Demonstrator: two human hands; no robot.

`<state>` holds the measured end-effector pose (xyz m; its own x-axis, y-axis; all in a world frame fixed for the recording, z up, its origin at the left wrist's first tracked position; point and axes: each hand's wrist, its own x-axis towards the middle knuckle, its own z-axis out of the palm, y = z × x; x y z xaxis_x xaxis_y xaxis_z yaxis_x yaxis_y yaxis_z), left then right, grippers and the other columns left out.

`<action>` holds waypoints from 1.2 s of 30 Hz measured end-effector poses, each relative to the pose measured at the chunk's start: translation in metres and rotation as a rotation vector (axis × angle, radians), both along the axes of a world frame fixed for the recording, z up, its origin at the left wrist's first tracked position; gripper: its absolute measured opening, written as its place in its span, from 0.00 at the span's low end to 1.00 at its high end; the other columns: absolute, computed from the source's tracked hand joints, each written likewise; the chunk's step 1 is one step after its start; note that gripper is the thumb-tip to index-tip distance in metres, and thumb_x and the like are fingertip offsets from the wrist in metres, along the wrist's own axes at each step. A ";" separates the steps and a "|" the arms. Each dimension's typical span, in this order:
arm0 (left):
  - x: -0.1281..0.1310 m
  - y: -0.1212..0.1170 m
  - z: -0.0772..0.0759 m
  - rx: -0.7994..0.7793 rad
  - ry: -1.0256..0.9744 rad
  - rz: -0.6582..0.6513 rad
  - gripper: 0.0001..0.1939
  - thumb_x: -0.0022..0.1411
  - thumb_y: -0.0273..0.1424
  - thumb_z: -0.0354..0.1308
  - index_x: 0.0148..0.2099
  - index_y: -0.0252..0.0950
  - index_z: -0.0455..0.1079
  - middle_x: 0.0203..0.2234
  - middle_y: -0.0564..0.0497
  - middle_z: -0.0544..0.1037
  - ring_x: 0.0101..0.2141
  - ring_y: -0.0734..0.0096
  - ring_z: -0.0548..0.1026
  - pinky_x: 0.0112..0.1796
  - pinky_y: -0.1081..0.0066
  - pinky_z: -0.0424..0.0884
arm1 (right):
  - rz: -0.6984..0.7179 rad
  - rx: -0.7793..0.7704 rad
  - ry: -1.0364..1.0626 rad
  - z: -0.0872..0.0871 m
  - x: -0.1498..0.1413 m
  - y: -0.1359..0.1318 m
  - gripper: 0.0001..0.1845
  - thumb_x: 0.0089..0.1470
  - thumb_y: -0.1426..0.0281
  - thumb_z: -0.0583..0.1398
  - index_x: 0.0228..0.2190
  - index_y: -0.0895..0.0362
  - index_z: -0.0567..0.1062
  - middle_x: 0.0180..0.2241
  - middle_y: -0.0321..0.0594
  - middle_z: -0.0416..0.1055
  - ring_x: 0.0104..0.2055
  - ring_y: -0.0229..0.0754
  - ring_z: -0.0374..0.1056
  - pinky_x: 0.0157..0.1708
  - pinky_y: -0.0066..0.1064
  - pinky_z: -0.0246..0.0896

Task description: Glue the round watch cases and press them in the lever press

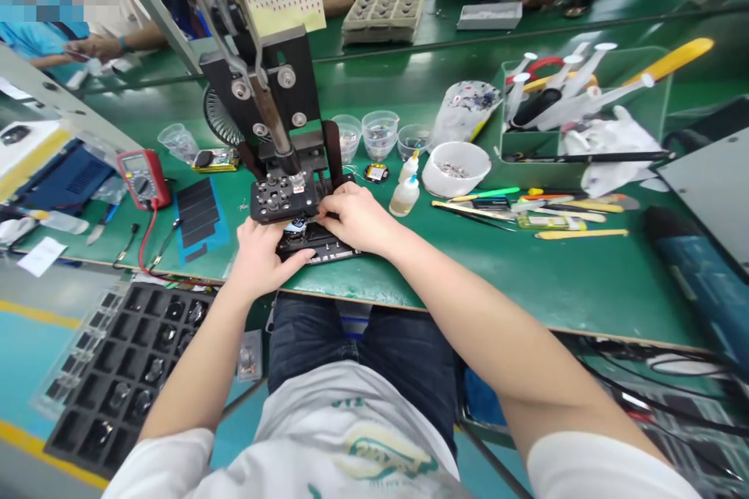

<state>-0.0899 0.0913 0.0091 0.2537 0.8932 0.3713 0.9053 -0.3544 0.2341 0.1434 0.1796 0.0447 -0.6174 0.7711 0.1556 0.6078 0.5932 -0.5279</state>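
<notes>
Black metal is standing over both hands as I'm working at the press (292, 82). Some small shiny part (296, 225) is lying on the base (328, 251), below the upper plate (275, 200), between my hands. My left hand (261, 256) is spreading its thumb toward the base's front, fingertips hidden, so I can't tell its grip; my right hand (358, 220) is bunching its fingers nearby, its hold unclear. I'm judging that careful work means keeping the part flat and fingers clear of the plate.
</notes>
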 end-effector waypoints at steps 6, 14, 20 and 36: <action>0.000 0.005 0.003 -0.011 -0.002 -0.006 0.29 0.69 0.52 0.62 0.65 0.42 0.71 0.59 0.38 0.80 0.62 0.38 0.72 0.59 0.44 0.65 | 0.011 -0.006 0.021 0.001 0.002 -0.002 0.09 0.67 0.73 0.63 0.43 0.54 0.85 0.44 0.46 0.82 0.54 0.55 0.70 0.53 0.42 0.60; 0.002 -0.006 -0.006 0.159 0.020 0.035 0.28 0.70 0.51 0.61 0.61 0.38 0.70 0.57 0.33 0.75 0.60 0.35 0.70 0.58 0.44 0.65 | -0.252 0.159 -0.013 0.006 0.033 -0.032 0.16 0.71 0.69 0.56 0.46 0.61 0.84 0.45 0.53 0.82 0.48 0.55 0.77 0.52 0.44 0.69; 0.003 -0.008 -0.010 0.210 0.008 0.036 0.26 0.69 0.49 0.63 0.61 0.41 0.70 0.56 0.37 0.75 0.62 0.39 0.70 0.62 0.45 0.63 | -0.365 0.072 -0.306 0.006 0.023 -0.038 0.17 0.70 0.69 0.57 0.39 0.61 0.85 0.39 0.55 0.83 0.40 0.55 0.80 0.36 0.39 0.70; 0.010 -0.008 -0.011 0.197 -0.089 0.068 0.24 0.67 0.47 0.63 0.60 0.40 0.71 0.55 0.37 0.77 0.64 0.37 0.68 0.62 0.44 0.64 | -0.328 0.212 -0.193 0.046 0.039 -0.031 0.14 0.70 0.70 0.59 0.39 0.59 0.85 0.39 0.53 0.84 0.42 0.56 0.81 0.45 0.44 0.74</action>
